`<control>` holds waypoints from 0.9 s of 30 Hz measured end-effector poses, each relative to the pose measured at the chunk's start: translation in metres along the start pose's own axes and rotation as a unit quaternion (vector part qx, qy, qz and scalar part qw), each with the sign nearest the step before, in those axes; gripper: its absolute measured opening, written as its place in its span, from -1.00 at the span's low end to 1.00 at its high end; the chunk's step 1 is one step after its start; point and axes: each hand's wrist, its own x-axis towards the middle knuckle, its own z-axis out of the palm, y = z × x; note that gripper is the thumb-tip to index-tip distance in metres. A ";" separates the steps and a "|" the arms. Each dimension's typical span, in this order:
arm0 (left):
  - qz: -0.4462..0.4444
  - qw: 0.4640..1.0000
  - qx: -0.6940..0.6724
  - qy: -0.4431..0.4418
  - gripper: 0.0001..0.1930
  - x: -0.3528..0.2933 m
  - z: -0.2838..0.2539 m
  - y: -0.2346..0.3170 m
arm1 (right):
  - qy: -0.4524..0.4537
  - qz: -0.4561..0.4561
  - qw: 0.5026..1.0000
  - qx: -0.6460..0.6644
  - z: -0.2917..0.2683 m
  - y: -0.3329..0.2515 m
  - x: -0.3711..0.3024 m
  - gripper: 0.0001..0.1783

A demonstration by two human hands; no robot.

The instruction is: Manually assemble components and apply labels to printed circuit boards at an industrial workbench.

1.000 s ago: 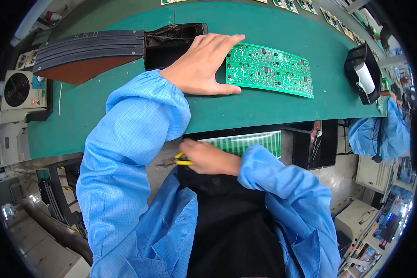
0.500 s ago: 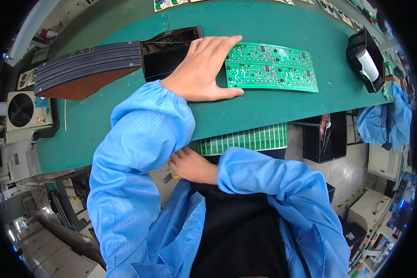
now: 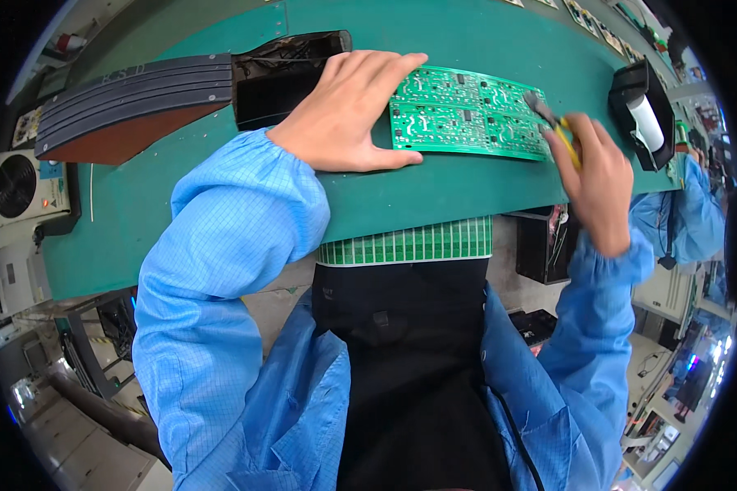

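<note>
A green circuit board panel (image 3: pixel 446 123), divided into several like boards with small parts on them, lies on the green table mat. My left hand (image 3: pixel 348 110) grips it at its left end, thumb on the near corner and fingers reaching to the far corner. In my right hand (image 3: pixel 595 176) are pliers with yellow handles (image 3: pixel 567 141), the fingers closed round them. Their grey metal head (image 3: pixel 537 105) is over the panel's right edge; whether the jaws touch it I cannot tell, as they are blurred.
Left of the panel stand a black open bin (image 3: pixel 278 86) and a dark ribbed box (image 3: pixel 139 102). A fan unit (image 3: pixel 20 186) is at the far left. A black holder with a white roll (image 3: pixel 645 123) stands at right. A green striped sheet (image 3: pixel 409 241) shows below the table edge.
My right hand has come up from below the table edge to the panel's right end, now with the yellow-handled pliers in it. My left hand stays on the panel. The view has shifted slightly.
</note>
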 end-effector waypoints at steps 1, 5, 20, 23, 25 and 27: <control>-0.001 1.000 0.006 -0.003 0.05 0.000 0.000 0.000 | 0.014 -0.002 1.000 -0.014 0.007 0.009 0.009 -0.64; 0.002 1.000 0.005 -0.007 0.05 0.002 0.000 -0.001 | 0.052 -0.067 0.994 -0.065 0.026 0.023 0.026 -0.63; 0.016 0.999 0.027 0.002 0.04 0.003 0.000 0.001 | -0.032 -0.085 0.991 -0.102 0.036 0.025 0.040 -0.64; 0.014 1.000 0.026 -0.001 0.04 0.004 -0.001 0.001 | -0.008 -0.099 0.983 -0.156 0.036 0.023 0.039 -0.67; 0.013 1.000 0.026 -0.003 0.04 0.004 -0.002 0.001 | 0.031 -0.120 0.982 -0.143 0.036 0.025 0.038 -0.67; 0.006 1.000 0.029 -0.002 0.04 0.004 -0.002 0.001 | 0.070 -0.140 0.979 -0.129 0.032 0.026 0.035 -0.68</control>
